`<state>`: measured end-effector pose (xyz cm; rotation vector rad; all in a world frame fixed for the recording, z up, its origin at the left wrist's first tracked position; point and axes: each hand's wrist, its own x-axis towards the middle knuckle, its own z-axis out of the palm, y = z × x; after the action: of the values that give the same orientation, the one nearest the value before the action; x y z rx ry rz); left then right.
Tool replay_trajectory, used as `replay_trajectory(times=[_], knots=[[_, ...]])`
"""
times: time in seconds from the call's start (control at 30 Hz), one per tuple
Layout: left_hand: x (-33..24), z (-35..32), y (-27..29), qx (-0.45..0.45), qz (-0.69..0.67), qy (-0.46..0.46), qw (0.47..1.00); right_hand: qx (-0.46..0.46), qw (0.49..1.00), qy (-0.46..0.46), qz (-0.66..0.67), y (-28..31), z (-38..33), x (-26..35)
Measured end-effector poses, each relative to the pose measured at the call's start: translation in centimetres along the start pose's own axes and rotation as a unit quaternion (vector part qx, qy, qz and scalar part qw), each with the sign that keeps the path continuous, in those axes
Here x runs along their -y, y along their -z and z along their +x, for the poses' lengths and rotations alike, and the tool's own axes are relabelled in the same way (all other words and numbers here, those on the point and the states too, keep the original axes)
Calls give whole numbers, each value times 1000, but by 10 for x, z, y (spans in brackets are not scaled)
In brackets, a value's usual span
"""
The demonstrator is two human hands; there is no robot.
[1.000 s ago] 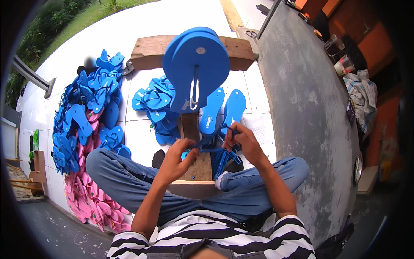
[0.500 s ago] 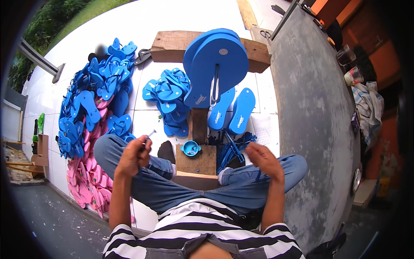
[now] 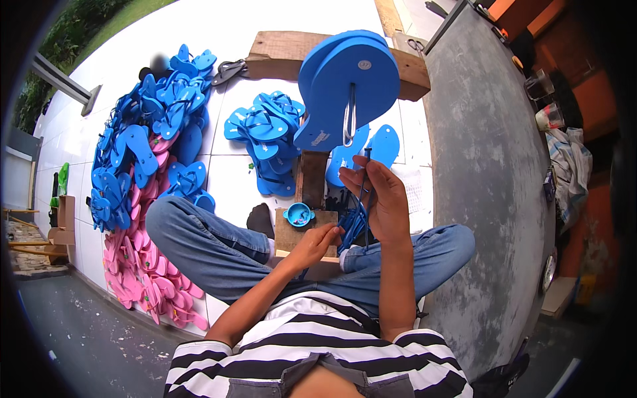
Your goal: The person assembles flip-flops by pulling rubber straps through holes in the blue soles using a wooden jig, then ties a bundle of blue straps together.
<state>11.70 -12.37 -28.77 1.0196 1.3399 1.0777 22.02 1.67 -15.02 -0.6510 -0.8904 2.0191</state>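
Note:
My right hand [image 3: 385, 199] is raised over the right shin, its fingers and thumb closed on a thin dark blue flip-flop strap [image 3: 368, 158] that hangs down past the palm. Lower and to the left, my left hand [image 3: 317, 248] is closed in a pinch beside a bundle of blue straps [image 3: 356, 224]; what its fingers hold is too small to tell. A small blue cup [image 3: 298, 214] with bits inside sits on a wooden block [image 3: 289, 235] by that hand. Ahead, blue flip-flop soles [image 3: 332, 86] stand tilted, a metal loop [image 3: 350, 113] sticking out of the front one.
A thick wooden beam [image 3: 279, 63] lies behind the soles. Two loose blue soles [image 3: 383, 144] rest beyond my right hand. A blue flip-flop pile [image 3: 265, 126] is left of centre; blue flip-flops [image 3: 139, 146] and pink flip-flops [image 3: 146, 265] are heaped farther left. A grey ledge [image 3: 484, 186] runs along the right.
Both hands have come inward from above the knees. The right has risen toward the soles with the strap; the left has moved right and down to the strap bundle.

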Motion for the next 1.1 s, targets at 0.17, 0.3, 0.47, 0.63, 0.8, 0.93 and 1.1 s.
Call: replay_trajectory(times=[0.17,0.3,0.47,0.63,0.8,0.93,1.1], knots=[[39,6,8,164,204,-9,965,19,1000,-2,-24,-12,2,-4],[42,-5,19,159,300,15,940,-8,999,-23,-38,-21,0,-1],[-89,-26,46,240,278,32,930,-23,999,-17,-36,-18,1,6],[-184,-47,46,343,90,-102,930,-8,1000,11,1,-27,3,12],[-215,-43,58,527,-201,-136,815,2,1000,30,-2,-35,-3,13],[-219,-53,33,454,-415,-164,771,-33,998,21,-48,-36,4,7],[-268,-57,-30,314,-487,-402,709,-34,996,6,-88,-38,5,-7]])
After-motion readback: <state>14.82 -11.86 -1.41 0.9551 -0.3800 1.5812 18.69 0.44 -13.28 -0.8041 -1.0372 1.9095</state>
